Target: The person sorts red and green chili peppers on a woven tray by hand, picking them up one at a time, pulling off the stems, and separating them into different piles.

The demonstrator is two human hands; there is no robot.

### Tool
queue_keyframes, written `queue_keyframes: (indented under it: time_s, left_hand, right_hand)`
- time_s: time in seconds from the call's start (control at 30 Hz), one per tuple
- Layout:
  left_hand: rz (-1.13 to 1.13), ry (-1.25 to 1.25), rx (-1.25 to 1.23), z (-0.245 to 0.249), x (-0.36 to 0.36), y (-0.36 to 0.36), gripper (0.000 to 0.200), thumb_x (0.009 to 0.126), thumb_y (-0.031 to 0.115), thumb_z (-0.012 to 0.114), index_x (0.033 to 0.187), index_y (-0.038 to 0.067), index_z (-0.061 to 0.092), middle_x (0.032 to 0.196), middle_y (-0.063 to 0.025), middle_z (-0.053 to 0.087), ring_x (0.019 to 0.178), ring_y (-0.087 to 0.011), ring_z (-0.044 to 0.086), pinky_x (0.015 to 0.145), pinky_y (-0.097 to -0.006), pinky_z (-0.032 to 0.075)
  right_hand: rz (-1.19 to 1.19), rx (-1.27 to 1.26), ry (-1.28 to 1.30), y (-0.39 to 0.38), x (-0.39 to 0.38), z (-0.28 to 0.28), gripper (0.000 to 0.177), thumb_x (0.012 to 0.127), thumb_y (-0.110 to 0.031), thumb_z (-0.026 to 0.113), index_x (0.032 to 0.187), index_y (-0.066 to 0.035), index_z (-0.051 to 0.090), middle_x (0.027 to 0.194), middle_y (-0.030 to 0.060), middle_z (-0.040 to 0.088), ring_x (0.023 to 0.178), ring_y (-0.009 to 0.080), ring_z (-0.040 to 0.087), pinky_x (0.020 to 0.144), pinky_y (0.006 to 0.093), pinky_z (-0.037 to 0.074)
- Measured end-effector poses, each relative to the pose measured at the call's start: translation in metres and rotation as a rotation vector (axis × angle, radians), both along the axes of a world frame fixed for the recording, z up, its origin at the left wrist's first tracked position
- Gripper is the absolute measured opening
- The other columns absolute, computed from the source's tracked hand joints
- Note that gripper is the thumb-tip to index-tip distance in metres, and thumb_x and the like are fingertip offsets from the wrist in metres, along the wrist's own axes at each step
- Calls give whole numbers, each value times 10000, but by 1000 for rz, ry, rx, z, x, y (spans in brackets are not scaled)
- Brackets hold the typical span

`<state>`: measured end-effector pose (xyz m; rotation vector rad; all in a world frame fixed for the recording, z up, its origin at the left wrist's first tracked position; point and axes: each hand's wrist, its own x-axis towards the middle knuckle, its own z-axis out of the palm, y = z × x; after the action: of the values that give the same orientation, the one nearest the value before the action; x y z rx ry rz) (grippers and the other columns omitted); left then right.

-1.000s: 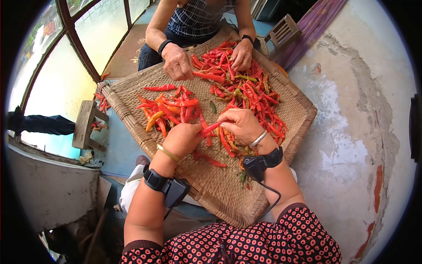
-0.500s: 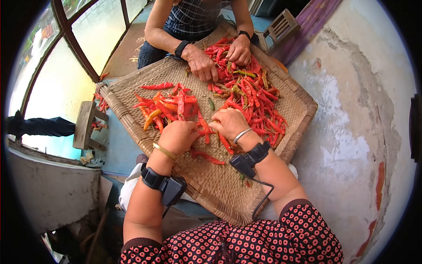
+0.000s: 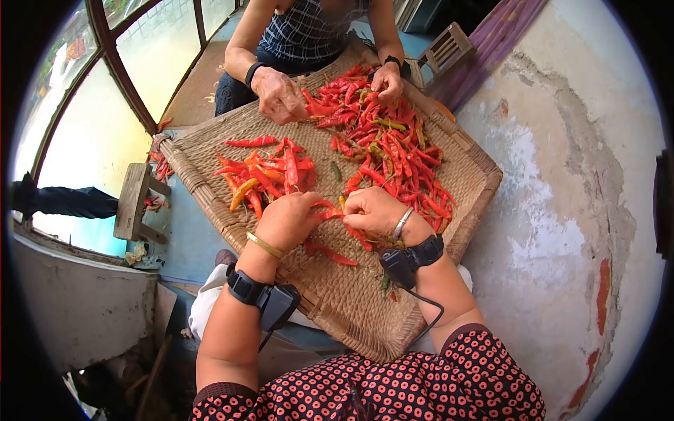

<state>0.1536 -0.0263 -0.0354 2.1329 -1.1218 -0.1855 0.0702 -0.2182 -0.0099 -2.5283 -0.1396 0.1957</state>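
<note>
A red chili pepper point(image 3: 327, 210) stretches between my two hands over the woven tray point(image 3: 337, 302). My left hand point(image 3: 286, 223) is closed around one end of it, its fingertips partly hidden. My right hand point(image 3: 378, 212) pinches at the other end, with thumb and forefinger together. Left of my hands lies a smaller pile of red and orange chilies point(image 3: 263, 172). Beyond my right hand spreads a larger heap of chilies point(image 3: 400, 158), some greenish or brown. A single red chili point(image 3: 330, 253) rests on the tray below my hands.
Across the tray sits another person, whose one hand point(image 3: 279, 95) is by some chilies and whose other hand point(image 3: 387, 82) is at the heap. A wooden stool point(image 3: 133, 201) stands at the left near the window. The worn wall point(image 3: 547, 210) rises on the right.
My right hand has shifted slightly right and down, and the red chili now shows between my hands. The other person's hand has lifted up and left from the heap.
</note>
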Motion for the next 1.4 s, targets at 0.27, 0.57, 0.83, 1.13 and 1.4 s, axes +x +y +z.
queue_keyframes:
  time_s: [0.27, 0.57, 0.83, 1.13, 1.4]
  left_hand:
    - [-77, 75, 201, -2, 4, 1, 242, 718, 196, 623, 915, 55, 638, 742, -123, 633, 708, -287, 614, 645, -379, 476]
    - [10, -9, 206, -7, 5, 1, 210, 729, 205, 610, 877, 58, 635, 762, -142, 629, 735, -309, 607, 659, -389, 479]
    - [-26, 33, 330, -2, 2, 0, 205, 732, 195, 592, 882, 64, 638, 769, -144, 626, 758, -318, 603, 680, -402, 479]
    - [-17, 90, -4, 3, -3, -1, 357, 683, 146, 661, 1018, 54, 579, 992, -137, 569, 914, -319, 566, 763, -390, 469]
    - [-194, 248, -174, 2, -2, -4, 122, 783, 119, 627, 832, 8, 611, 661, -89, 612, 593, -144, 596, 540, -280, 464]
  right_hand:
    - [-703, -238, -449, -64, -15, 18, 170, 721, -182, 617, 813, -39, 622, 815, 132, 591, 769, 305, 575, 683, 398, 463]
    - [-102, -277, -271, 5, 8, -42, 249, 705, -226, 665, 896, -92, 579, 906, 91, 560, 903, 295, 525, 771, 401, 445]
    - [-10, -499, -451, 28, 18, -76, 157, 681, -135, 620, 829, -108, 575, 831, 64, 529, 843, 247, 511, 753, 384, 377]
    - [-107, -191, -375, 18, 5, -22, 112, 680, -53, 589, 791, -70, 597, 744, 103, 550, 687, 301, 573, 612, 383, 457]
    - [-255, 661, -83, 25, -2, 9, 211, 745, 10, 565, 952, -5, 603, 799, 11, 580, 731, 93, 570, 647, 228, 467]
